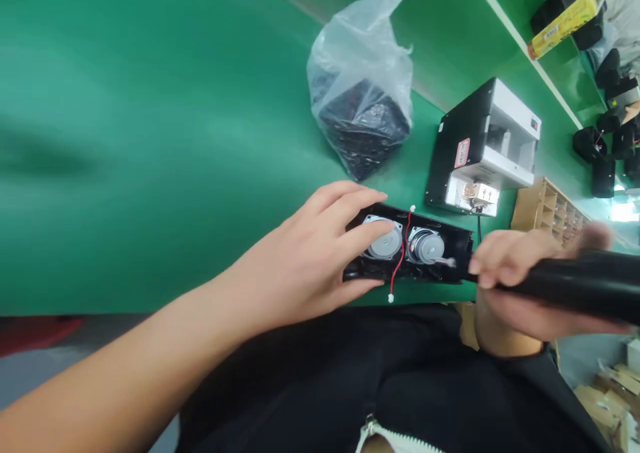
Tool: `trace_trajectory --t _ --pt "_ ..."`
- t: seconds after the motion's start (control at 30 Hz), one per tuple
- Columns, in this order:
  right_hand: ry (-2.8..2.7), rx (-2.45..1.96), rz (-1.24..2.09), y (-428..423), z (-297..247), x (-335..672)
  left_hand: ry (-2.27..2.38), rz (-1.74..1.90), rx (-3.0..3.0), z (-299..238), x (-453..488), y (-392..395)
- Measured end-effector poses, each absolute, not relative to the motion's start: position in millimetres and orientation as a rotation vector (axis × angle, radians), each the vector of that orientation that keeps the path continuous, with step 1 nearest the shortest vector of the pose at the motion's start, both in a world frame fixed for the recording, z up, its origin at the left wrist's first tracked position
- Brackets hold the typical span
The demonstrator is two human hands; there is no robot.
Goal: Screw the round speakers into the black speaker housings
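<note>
A black speaker housing (456, 247) lies near the front edge of the green bench, with two round silver-grey speaker drivers (426, 246) in it. Across it runs a red wire (399, 266) with a white plug at each end. My left hand (320, 253) grips the housing's left part between thumb and fingers, one finger lying over the left driver. My right hand (520, 273), slightly blurred, is wrapped round a black electric screwdriver (590, 283). The tool lies nearly level, its thin end at the housing's right end; whether it touches a screw I cannot tell.
Beyond the housing sits a clear plastic bag (363, 93) of black parts. To its right stands a black and silver machine (465, 146), then a cardboard compartment box (550, 213). A yellow-labelled bottle (570, 26) and several black housings lie farther right, near another person's hand.
</note>
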State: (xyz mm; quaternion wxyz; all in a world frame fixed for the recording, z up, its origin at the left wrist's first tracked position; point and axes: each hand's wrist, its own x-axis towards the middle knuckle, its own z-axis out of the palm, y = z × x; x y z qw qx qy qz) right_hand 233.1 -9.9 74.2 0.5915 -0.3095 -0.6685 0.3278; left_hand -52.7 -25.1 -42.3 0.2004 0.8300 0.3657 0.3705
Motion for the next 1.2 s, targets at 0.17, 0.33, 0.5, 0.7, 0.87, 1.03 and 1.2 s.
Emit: trace_trajectory --t 0.17,0.33,0.5,0.7,0.87,1.03,1.2 --pt "-1.545 -0.683 0.558 38.4 110.8 288.3 0.994 0.959 2.343 -38.0 -37.5 -21.1" --pt "-1.428 -0.671 0.581 71.0 92.0 275.4 1.053 0.939 2.426 -21.7 -48.9 -23.3" --pt "-1.431 -0.725 0.676 72.0 87.4 260.5 1.102 0.771 2.499 -9.1 -51.5 -29.5" --pt "-1.352 -0.843 0.464 89.0 70.8 247.6 1.018 0.669 2.455 -9.5 -41.2 -15.7" --pt "-1.336 -0.82 0.527 89.3 73.7 238.8 1.047 0.636 2.515 -5.1 -37.0 -7.9" --pt "-1.362 -0.806 0.485 85.7 83.6 246.7 0.997 0.598 2.509 -2.2 -38.7 -2.0" --pt "-1.334 -0.958 0.348 88.5 74.9 244.6 0.939 0.595 2.541 -4.4 -39.5 0.9"
